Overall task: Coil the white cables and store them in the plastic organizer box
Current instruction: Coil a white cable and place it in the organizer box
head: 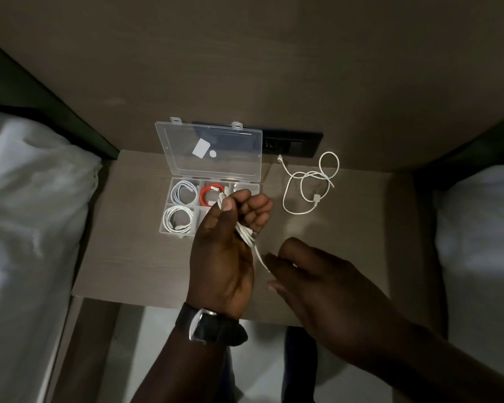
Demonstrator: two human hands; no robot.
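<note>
My left hand (pixel 227 242) is fisted around a bundle of white cable (pixel 248 237), held above the table in front of the box. A loose end of that cable runs down to my right hand (pixel 317 286), whose fingers pinch it. The clear plastic organizer box (pixel 169 228) lies with its lid (pixel 213 149) raised. Two coiled white cables (pixel 178 219) fill its left compartments and a red cable coil (pixel 211 194) sits in the top middle one. Another white cable (pixel 310 184) lies loose on the table to the right of the box.
The small wooden table (pixel 134 257) stands between two beds with white bedding (pixel 26 213), left and right. A black socket panel (pixel 291 145) is on the wall behind the box. The table's front edge runs just below my wrists.
</note>
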